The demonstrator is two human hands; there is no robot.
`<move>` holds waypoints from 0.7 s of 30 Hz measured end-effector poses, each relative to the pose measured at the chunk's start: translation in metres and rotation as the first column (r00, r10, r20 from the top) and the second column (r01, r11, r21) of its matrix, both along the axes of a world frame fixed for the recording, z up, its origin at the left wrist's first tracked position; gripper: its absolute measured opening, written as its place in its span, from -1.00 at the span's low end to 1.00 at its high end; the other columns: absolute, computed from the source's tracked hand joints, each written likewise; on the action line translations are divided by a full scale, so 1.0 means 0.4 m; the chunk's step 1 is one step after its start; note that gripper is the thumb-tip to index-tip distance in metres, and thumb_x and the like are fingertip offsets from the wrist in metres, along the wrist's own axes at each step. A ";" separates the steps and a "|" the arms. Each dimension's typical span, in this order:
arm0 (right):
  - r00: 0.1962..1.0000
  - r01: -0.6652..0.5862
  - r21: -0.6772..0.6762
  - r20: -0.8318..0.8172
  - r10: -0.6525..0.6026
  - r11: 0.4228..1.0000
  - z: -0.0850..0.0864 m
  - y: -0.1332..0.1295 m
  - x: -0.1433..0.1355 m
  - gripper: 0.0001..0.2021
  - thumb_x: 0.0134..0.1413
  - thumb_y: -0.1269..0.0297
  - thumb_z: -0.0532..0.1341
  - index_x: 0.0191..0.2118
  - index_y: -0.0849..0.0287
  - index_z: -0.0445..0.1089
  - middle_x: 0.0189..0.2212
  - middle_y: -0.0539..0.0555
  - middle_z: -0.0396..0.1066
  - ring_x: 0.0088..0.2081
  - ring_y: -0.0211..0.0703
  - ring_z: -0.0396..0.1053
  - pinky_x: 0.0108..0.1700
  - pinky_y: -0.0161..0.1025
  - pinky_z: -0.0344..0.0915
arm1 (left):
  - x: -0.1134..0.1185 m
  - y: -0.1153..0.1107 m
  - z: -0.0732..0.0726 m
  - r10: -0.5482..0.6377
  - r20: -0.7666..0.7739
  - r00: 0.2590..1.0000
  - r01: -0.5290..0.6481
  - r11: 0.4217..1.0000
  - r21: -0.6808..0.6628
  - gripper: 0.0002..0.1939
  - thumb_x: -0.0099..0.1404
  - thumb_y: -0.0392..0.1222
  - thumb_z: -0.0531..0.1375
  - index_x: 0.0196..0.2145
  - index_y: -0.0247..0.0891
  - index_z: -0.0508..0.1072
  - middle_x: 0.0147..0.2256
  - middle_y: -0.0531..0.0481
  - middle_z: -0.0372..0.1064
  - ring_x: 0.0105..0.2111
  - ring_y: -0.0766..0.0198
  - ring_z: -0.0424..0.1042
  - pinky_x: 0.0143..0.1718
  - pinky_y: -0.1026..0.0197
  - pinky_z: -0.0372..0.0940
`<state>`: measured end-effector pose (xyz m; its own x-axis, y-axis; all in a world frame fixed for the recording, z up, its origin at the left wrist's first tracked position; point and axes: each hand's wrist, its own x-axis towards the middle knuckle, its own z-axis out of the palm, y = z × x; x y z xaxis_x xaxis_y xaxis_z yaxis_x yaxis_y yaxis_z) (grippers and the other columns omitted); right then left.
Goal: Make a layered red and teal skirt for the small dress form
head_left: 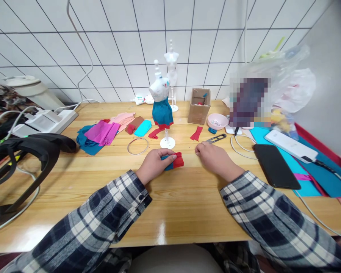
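Note:
Between its thumb and fingers my left hand pinches a small folded piece of teal and red fabric just above the table. My right hand is closed to its right, fingertips pressed together; what they hold, if anything, is too small to make out. Thread snips lie just beyond that hand, and a red fabric scrap is close by. Behind my left hand stands a miniature white dress form wearing a teal skirt with a red hem.
A second dress form, a cardboard box and a pink bowl stand farther back. Fabric pieces and a metal ring lie left. A black headset sits at far left; a phone and cables are right.

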<state>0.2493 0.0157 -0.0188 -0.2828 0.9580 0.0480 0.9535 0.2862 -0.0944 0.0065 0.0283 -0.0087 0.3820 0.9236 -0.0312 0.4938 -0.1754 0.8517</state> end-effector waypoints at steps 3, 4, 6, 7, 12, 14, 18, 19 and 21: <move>0.994 -0.064 0.019 -0.090 0.065 0.998 0.007 -0.013 -0.019 -0.83 0.29 0.38 0.06 -0.21 0.19 0.40 -0.26 0.15 0.44 -0.27 -0.10 0.39 -0.35 -0.23 0.12 | 0.002 -0.002 0.004 -0.008 0.006 1.000 0.008 1.000 -0.006 -0.66 0.23 0.06 0.21 -0.26 -0.25 0.61 -0.26 -0.04 0.59 -0.27 0.15 0.51 -0.22 0.19 0.34; 0.980 -0.094 0.035 -0.173 0.099 0.995 0.013 -0.019 -0.027 -0.85 0.29 0.36 0.08 -0.22 0.17 0.40 -0.26 0.12 0.44 -0.26 -0.12 0.39 -0.32 -0.25 0.14 | 0.003 -0.002 0.005 -0.012 -0.001 1.000 0.012 1.000 -0.004 -0.67 0.23 0.06 0.21 -0.26 -0.24 0.61 -0.25 -0.04 0.60 -0.26 0.14 0.51 -0.21 0.19 0.34; 0.924 -0.149 0.109 -0.338 0.178 0.983 0.029 -0.032 -0.046 -0.86 0.29 0.31 0.11 -0.24 0.14 0.41 -0.27 0.08 0.46 -0.23 -0.15 0.39 -0.25 -0.26 0.18 | 0.005 -0.003 0.006 -0.026 -0.025 0.999 0.026 1.000 -0.007 -0.67 0.23 0.06 0.20 -0.27 -0.23 0.61 -0.26 -0.03 0.60 -0.27 0.14 0.51 -0.21 0.18 0.34; 0.894 -0.160 0.164 -0.394 0.213 0.973 0.037 -0.039 -0.055 -0.85 0.30 0.29 0.11 -0.25 0.13 0.42 -0.29 0.07 0.47 -0.23 -0.15 0.38 -0.23 -0.26 0.20 | 0.007 -0.003 0.007 -0.034 -0.038 0.999 0.034 0.999 -0.012 -0.67 0.23 0.06 0.20 -0.28 -0.23 0.61 -0.27 -0.02 0.60 -0.28 0.14 0.51 -0.22 0.19 0.34; 0.835 -0.172 0.292 -0.463 0.297 0.941 0.048 -0.055 -0.074 -0.81 0.29 0.25 0.13 -0.27 0.14 0.48 -0.33 0.07 0.50 -0.27 -0.17 0.39 -0.21 -0.25 0.24 | 0.013 -0.005 0.005 -0.055 -0.066 0.996 0.053 0.998 -0.020 -0.66 0.24 0.07 0.18 -0.30 -0.23 0.60 -0.32 0.00 0.58 -0.31 0.17 0.50 -0.27 0.21 0.32; 0.836 -0.145 0.309 -0.469 0.283 0.940 0.042 -0.052 -0.069 -0.81 0.28 0.24 0.14 -0.27 0.13 0.49 -0.33 0.07 0.51 -0.28 -0.17 0.41 -0.21 -0.24 0.26 | 0.014 -0.004 0.004 -0.055 -0.064 0.996 0.054 0.998 -0.022 -0.67 0.23 0.06 0.18 -0.30 -0.23 0.60 -0.31 0.00 0.58 -0.31 0.17 0.50 -0.26 0.21 0.32; 0.816 -0.114 0.396 -0.486 0.314 0.911 0.033 -0.048 -0.060 -0.80 0.27 0.22 0.16 -0.27 0.11 0.52 -0.33 0.07 0.53 -0.29 -0.16 0.44 -0.23 -0.24 0.31 | 0.012 -0.003 0.001 -0.034 -0.053 0.998 0.034 0.999 -0.016 -0.73 0.19 -0.02 0.23 -0.27 -0.23 0.59 -0.26 0.00 0.58 -0.26 0.17 0.50 -0.19 0.20 0.32; 0.808 -0.124 0.407 -0.488 0.330 0.905 0.033 -0.048 -0.060 -0.81 0.27 0.22 0.17 -0.27 0.11 0.52 -0.33 0.07 0.54 -0.29 -0.16 0.45 -0.23 -0.24 0.33 | 0.012 -0.002 0.000 -0.032 -0.052 0.998 0.031 0.999 -0.014 -0.75 0.18 -0.03 0.24 -0.27 -0.23 0.59 -0.26 0.00 0.58 -0.25 0.16 0.50 -0.18 0.20 0.32; 0.796 -0.129 0.405 -0.502 0.338 0.905 0.034 -0.049 -0.060 -0.81 0.27 0.23 0.16 -0.24 0.11 0.53 -0.32 0.07 0.54 -0.27 -0.15 0.46 -0.22 -0.23 0.35 | 0.011 -0.002 -0.002 -0.032 -0.051 0.998 0.031 0.999 -0.012 -0.76 0.18 -0.06 0.25 -0.27 -0.23 0.59 -0.25 0.00 0.58 -0.24 0.16 0.51 -0.17 0.19 0.33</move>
